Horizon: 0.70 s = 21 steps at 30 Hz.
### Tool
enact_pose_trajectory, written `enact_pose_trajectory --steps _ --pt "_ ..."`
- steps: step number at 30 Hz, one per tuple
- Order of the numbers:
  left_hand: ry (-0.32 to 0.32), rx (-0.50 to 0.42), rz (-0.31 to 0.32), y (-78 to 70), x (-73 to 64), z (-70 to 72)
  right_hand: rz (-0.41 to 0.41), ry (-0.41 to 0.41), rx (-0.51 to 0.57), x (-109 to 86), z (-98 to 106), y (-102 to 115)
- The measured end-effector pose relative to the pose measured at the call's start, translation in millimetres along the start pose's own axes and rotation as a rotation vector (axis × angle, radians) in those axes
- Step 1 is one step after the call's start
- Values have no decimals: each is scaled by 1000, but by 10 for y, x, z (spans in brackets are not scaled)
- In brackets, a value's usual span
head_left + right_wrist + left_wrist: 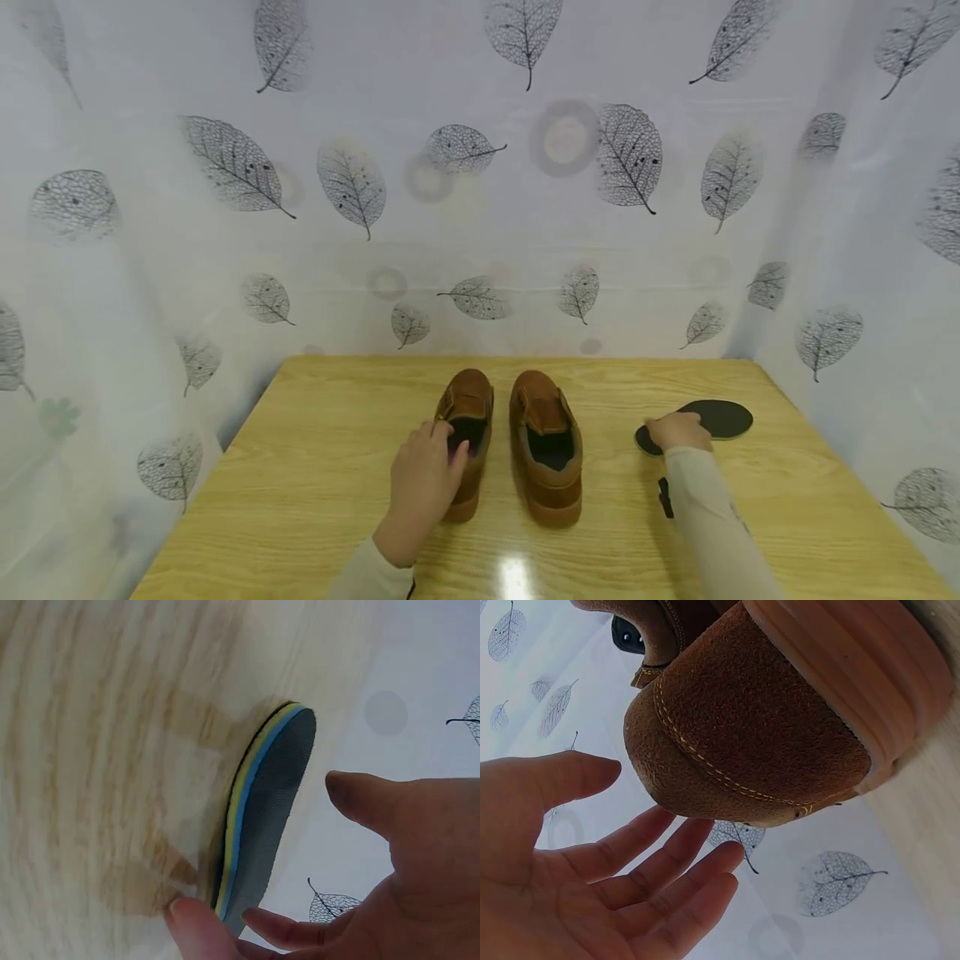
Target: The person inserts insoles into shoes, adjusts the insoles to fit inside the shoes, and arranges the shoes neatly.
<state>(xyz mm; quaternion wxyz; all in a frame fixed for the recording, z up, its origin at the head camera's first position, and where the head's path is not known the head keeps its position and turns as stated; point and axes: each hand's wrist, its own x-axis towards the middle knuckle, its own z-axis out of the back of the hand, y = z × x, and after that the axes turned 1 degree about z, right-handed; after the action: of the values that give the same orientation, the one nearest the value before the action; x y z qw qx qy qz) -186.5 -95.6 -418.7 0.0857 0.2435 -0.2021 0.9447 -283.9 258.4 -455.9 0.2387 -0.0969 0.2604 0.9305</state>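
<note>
Brown suede meets the left hand (426, 475), whose thumb stands apart from its loosely bent fingers at the opening of the left shoe (483, 454), clamped on nothing. Just beside it, the right shoe (553, 477) stands upright on the wood-grained table (330, 433), toe likewise pointing away. Farther right, a small black object (665, 497) shows next to the pale right sleeve (708, 508). The right hand (681, 432) reaches over the dark insole (723, 417) lying on the table, thumb clear of it; whether the fingertips press it, I cannot tell.
</note>
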Motion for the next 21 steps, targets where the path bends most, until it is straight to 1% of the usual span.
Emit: enact_pose_trajectory --steps 2,4,6,11,17,21 --pt "-3 1 -5 0 -4 -3 -35 -17 7 41 -16 -12" --pt "-6 3 -10 0 -9 -7 -52 -37 -8 52 -14 -16" --pt "-7 2 -9 -2 -14 -7 -57 -45 -28 66 -10 -24" --pt "-5 2 10 2 -21 -1 -69 -43 -33 76 -9 -10" --pt "-7 8 2 2 -30 6 19 -33 -159 21 -4 2" --pt "-10 7 -6 -2 -32 -2 44 -38 -145 15 -13 -49"
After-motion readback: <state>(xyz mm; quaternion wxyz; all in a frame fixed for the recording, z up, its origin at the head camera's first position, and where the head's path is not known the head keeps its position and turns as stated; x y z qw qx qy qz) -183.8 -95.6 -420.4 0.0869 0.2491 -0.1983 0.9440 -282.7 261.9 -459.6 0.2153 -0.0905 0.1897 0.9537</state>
